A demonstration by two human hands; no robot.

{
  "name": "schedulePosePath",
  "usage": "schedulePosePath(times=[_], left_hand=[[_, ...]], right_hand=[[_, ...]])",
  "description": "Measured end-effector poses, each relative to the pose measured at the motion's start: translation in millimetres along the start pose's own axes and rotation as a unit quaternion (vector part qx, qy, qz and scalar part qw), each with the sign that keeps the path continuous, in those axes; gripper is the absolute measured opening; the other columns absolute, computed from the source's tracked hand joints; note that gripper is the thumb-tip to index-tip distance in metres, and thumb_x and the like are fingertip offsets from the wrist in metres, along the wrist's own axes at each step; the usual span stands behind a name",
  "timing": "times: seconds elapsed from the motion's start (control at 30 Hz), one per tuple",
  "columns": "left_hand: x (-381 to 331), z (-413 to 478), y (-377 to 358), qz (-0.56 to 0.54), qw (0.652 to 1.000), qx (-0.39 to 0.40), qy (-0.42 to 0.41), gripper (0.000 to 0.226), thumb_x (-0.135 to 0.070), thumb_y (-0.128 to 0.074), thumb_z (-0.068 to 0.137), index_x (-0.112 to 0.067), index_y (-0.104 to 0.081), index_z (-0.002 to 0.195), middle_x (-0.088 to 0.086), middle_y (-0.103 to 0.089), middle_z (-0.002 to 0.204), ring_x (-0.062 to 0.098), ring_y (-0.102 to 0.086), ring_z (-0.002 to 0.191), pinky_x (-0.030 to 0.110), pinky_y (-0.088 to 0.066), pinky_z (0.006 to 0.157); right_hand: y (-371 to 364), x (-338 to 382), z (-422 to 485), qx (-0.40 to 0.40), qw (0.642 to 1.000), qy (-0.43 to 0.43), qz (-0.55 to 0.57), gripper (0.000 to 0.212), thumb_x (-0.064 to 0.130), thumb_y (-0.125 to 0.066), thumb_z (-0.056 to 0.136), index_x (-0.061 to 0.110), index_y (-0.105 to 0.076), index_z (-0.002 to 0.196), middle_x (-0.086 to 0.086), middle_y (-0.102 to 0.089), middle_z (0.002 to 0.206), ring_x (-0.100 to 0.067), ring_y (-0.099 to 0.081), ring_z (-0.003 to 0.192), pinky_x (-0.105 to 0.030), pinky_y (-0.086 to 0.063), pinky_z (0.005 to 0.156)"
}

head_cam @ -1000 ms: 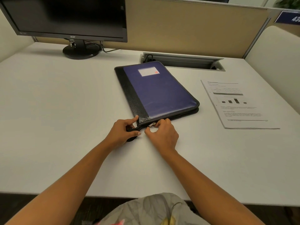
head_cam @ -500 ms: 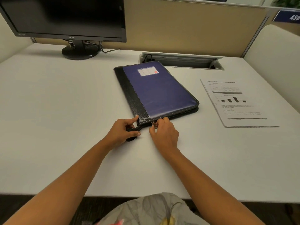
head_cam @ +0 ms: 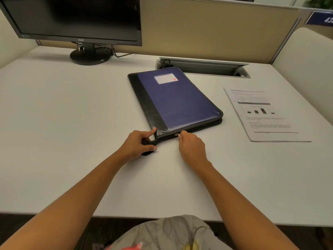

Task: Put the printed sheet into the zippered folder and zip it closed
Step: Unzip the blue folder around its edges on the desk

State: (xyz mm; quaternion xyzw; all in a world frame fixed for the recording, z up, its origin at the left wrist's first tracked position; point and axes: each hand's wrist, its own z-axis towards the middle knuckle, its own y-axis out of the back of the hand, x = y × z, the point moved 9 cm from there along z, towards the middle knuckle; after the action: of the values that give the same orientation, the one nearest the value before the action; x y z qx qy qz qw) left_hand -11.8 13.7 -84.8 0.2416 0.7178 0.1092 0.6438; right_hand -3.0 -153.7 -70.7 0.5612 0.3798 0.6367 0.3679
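Observation:
A blue zippered folder (head_cam: 178,100) with a black spine strip lies flat in the middle of the white desk (head_cam: 54,114). My left hand (head_cam: 138,144) pinches the black tab at the folder's near left corner, thumb on the cover. My right hand (head_cam: 191,146) pinches the small metal zipper pull (head_cam: 177,135) on the folder's near edge. The printed sheet (head_cam: 264,114), showing a bar chart and text, lies flat on the desk to the right of the folder, apart from it.
A black monitor (head_cam: 75,20) on a round stand is at the back left. A cable slot (head_cam: 203,67) is set in the desk just behind the folder. Partition walls bound the back and right.
My right hand has slid the zipper pull a short way to the right along the near edge. My left hand has kept its hold on the corner.

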Motion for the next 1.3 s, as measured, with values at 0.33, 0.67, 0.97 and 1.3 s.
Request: schedulePosePath(times=[0.33,0.67,0.97,1.3], left_hand=[[-5,0,-1,0.065,0.998,-0.001,-0.014,0.066,-0.006,-0.072,0.077,-0.013,-0.044,0.135,-0.008,-0.048,0.056,-0.008,-0.046,0.043,0.003,-0.037,0.053],[-6,0,2,0.078,0.997,-0.011,-0.007,0.066,-0.009,-0.072,0.077,-0.014,-0.043,0.136,-0.008,-0.05,0.061,0.002,-0.045,0.058,0.003,-0.037,0.058],[-8,-5,11,0.072,0.992,-0.097,-0.022,0.05,-0.013,-0.07,0.079,-0.017,-0.055,0.126,0.0,-0.055,0.079,0.017,-0.054,0.081,0.017,-0.041,0.073],[-22,2,-7,0.233,0.969,-0.027,-0.075,0.051,-0.013,-0.055,0.091,-0.014,-0.038,0.139,-0.012,-0.029,0.07,0.016,-0.037,0.08,0.017,-0.027,0.06]], right_hand=[[-10,10,-6,0.01,1.0,0.026,-0.013,0.023,0.016,-0.03,0.097,0.013,-0.033,0.074,0.006,-0.027,0.057,-0.025,-0.036,0.063,-0.03,-0.022,0.059],[-10,16,-8,0.016,0.998,0.06,-0.009,0.024,0.018,-0.031,0.097,0.013,-0.033,0.074,0.004,-0.029,0.058,-0.025,-0.036,0.064,-0.031,-0.022,0.058],[-2,3,-4,-0.013,0.998,0.043,-0.053,0.027,0.021,-0.034,0.095,0.011,-0.035,0.07,0.001,-0.034,0.054,-0.028,-0.04,0.06,-0.03,-0.017,0.047],[5,-9,4,-0.013,0.996,0.02,-0.081,0.026,0.023,-0.032,0.097,0.012,-0.037,0.074,-0.006,-0.047,0.069,-0.027,-0.041,0.062,-0.031,-0.026,0.057]])
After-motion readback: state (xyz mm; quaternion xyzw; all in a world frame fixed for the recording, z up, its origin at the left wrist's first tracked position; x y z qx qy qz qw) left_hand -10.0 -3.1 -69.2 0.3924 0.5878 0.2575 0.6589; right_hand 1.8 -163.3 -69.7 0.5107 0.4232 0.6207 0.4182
